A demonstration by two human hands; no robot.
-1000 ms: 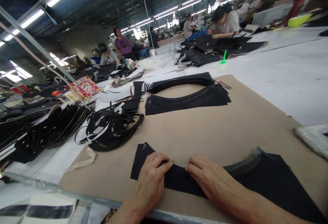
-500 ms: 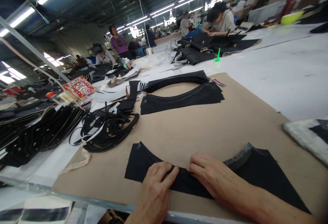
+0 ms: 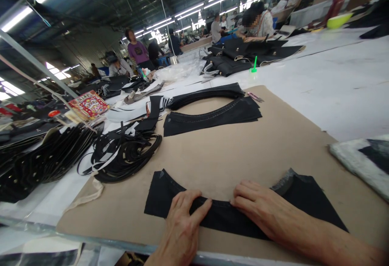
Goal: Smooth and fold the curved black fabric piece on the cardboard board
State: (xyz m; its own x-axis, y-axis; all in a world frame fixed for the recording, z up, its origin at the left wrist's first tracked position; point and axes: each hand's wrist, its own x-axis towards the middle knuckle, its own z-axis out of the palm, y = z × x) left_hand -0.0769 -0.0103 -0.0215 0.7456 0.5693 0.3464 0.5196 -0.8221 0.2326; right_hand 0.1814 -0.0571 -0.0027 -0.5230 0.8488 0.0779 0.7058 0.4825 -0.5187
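A black fabric piece (image 3: 310, 201) with a concave upper edge lies flat on the brown board (image 3: 212, 156) near the table's front. My left hand (image 3: 184, 221) presses on its left-middle part, fingers curled at the curved edge and thumb out to the right. My right hand (image 3: 263, 203) has its bunched fingertips closed on the same edge, its thumb hidden. Between my hands the edge is folded over in a narrow strip. To the right of my right hand, a greyish, shiny strip (image 3: 283, 181) of the edge stands unfolded.
Stacked black curved pieces (image 3: 212, 116) lie behind, beside small scissors (image 3: 255, 97). Coiled black strips (image 3: 130, 156) are at left, near many black panels (image 3: 54, 160). A green-tipped bottle (image 3: 254, 65) stands farther back. A whitish pad (image 3: 358, 156) sits at right. A co-worker (image 3: 258, 22) leans over black pieces.
My right hand has slid right along the curved edge, widening the gap between my hands and showing more folded edge. My left hand stays nearly in place. The view has shifted slightly.
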